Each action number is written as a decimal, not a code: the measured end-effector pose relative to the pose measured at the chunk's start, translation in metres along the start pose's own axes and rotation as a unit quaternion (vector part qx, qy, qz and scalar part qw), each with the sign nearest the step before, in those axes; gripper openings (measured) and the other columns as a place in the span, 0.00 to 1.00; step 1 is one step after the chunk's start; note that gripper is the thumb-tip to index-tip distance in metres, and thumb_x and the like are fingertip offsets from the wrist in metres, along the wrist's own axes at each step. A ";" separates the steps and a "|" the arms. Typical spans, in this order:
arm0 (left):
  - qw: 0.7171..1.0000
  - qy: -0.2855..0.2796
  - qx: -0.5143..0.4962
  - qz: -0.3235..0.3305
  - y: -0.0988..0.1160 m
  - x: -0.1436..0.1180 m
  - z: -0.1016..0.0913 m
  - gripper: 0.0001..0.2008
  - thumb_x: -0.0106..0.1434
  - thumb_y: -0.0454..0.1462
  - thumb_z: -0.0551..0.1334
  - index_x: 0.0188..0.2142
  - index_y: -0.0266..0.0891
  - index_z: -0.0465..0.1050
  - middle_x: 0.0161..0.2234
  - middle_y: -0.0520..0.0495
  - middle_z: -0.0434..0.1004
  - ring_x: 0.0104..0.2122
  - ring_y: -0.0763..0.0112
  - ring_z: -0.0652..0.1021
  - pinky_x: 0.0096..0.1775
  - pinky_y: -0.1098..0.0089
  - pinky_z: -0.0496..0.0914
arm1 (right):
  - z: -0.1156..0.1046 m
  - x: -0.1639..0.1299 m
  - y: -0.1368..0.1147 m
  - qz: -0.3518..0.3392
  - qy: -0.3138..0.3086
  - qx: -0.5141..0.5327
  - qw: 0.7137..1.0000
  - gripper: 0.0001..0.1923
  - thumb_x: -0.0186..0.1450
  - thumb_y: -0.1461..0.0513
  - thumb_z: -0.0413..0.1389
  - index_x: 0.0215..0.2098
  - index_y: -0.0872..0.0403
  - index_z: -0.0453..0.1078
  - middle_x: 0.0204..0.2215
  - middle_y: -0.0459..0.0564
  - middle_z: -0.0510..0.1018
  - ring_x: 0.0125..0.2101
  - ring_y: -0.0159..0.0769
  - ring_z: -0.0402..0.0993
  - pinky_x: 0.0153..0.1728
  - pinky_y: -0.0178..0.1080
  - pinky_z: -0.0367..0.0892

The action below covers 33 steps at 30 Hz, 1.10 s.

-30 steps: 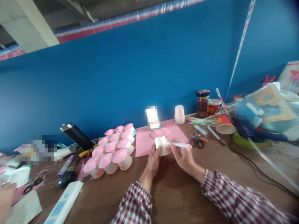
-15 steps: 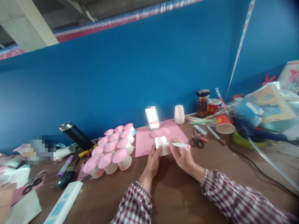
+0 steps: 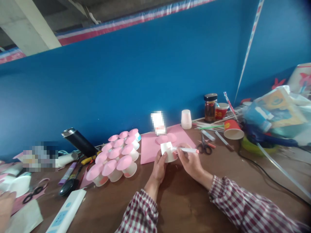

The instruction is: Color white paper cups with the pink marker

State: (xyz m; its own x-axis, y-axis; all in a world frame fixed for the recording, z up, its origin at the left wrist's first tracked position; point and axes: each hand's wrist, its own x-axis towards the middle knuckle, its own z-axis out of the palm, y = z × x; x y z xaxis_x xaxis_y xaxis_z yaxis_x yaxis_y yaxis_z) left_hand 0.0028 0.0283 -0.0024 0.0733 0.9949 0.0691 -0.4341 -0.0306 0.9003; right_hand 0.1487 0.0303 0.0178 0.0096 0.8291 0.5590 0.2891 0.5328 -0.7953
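My left hand (image 3: 159, 166) grips a small white paper cup (image 3: 167, 151), held upside down just above the brown table (image 3: 184, 200). My right hand (image 3: 190, 161) holds a white pen-like stick with a pink tip (image 3: 186, 149) and presses its near end against the cup's side. A pink paper sheet (image 3: 150, 147) with cut pink discs (image 3: 165, 138) lies right behind the cup. To the left stands a cluster of several white cups topped with pink discs (image 3: 115, 155).
Scissors (image 3: 204, 147), straws, a red paper cup (image 3: 232, 129) on its side, a jar (image 3: 210, 107) and a pile of bags (image 3: 274, 119) lie to the right. A black flask (image 3: 79, 140), a power strip (image 3: 65, 212) and another person's hand (image 3: 6, 204) are at the left.
Both hands and the cup stay in nearly the same place; the cup and stick have shifted only slightly upward.
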 end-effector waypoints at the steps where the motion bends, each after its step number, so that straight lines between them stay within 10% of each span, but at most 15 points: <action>1: 1.000 0.001 -0.001 -0.001 0.000 0.000 0.000 0.17 0.61 0.44 0.63 0.47 0.38 0.72 0.43 0.43 0.78 0.45 0.58 0.77 0.49 0.60 0.67 | 0.000 0.000 0.000 0.000 0.001 0.002 1.000 0.09 0.69 0.59 0.49 0.34 0.53 0.67 0.25 0.49 0.78 0.25 0.37 0.76 0.27 0.36 0.70; 33: 1.000 -0.002 0.015 0.002 -0.002 0.001 -0.002 0.18 0.61 0.44 0.63 0.49 0.38 0.72 0.46 0.42 0.77 0.48 0.56 0.75 0.52 0.58 0.64 | 0.000 -0.001 -0.003 -0.005 -0.008 -0.018 1.000 0.12 0.69 0.58 0.48 0.33 0.53 0.68 0.24 0.48 0.76 0.23 0.36 0.73 0.25 0.35 0.67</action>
State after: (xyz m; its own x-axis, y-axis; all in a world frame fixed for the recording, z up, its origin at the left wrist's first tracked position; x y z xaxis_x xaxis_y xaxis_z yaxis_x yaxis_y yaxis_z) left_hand 0.0019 0.0292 -0.0045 0.0748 0.9944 0.0745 -0.4077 -0.0377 0.9124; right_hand 0.1476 0.0282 0.0196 -0.0095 0.8265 0.5628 0.3239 0.5350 -0.7803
